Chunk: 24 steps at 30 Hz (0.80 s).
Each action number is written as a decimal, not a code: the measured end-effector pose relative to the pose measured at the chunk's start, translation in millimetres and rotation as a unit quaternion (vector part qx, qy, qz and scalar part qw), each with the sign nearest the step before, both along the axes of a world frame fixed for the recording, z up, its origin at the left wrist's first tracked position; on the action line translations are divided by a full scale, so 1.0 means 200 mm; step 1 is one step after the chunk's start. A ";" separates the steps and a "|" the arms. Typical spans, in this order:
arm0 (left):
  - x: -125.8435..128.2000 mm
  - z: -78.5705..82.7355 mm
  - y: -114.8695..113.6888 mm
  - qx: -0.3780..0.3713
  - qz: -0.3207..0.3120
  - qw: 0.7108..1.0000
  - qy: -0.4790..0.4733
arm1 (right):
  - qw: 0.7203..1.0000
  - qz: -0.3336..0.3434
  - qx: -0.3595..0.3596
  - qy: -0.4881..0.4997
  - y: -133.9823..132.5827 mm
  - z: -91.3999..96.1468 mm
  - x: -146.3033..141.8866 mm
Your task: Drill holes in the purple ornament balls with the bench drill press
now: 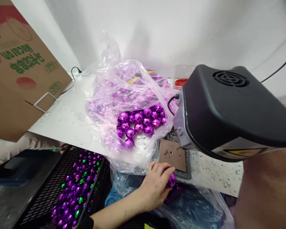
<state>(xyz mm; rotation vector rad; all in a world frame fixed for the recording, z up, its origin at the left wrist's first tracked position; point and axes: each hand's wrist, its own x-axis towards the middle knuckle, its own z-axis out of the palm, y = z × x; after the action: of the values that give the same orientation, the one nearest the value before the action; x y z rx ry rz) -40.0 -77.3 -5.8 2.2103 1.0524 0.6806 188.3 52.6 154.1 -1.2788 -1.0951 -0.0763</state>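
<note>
Near table edge (212,182), ball (171,180) in left hand (154,186)

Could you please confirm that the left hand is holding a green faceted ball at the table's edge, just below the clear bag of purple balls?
Not quite: the ball in the left hand is purple, not green. The head view shows it at the edge of the table, just below the clear bag of purple balls.

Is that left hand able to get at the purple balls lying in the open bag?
Probably yes: the bag gapes toward the left hand, nothing between, though it already grips one ball.
</note>
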 end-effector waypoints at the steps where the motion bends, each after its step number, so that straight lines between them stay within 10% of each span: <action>1: -0.01 0.00 -0.01 0.004 -0.014 1.000 0.018 | 1.000 0.004 0.004 0.009 0.00 0.00 0.00; 5: -0.09 0.06 0.13 0.039 0.010 0.999 -0.017 | 1.000 -0.009 -0.007 0.014 0.00 0.02 -0.01; 10: -0.18 0.08 0.57 0.079 0.254 0.960 0.086 | 0.999 -0.022 -0.039 0.000 -0.03 0.04 -0.03; 17: -0.15 0.03 0.75 -0.003 0.276 0.948 0.160 | 0.999 -0.023 -0.041 -0.021 -0.04 0.06 -0.04; 21: -0.22 0.11 0.64 -0.126 0.264 0.944 -0.151 | 0.999 -0.020 -0.033 -0.016 -0.03 0.05 -0.03; 24: -0.24 0.16 0.52 -0.352 0.150 0.815 -0.435 | 0.999 -0.012 -0.029 -0.022 -0.03 0.05 -0.04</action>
<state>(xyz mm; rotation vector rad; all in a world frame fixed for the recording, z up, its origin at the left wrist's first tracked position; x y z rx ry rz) -87.6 26.2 26.4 0.9082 0.9219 1.0715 179.4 45.9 164.3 -1.3480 -1.1266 -0.0928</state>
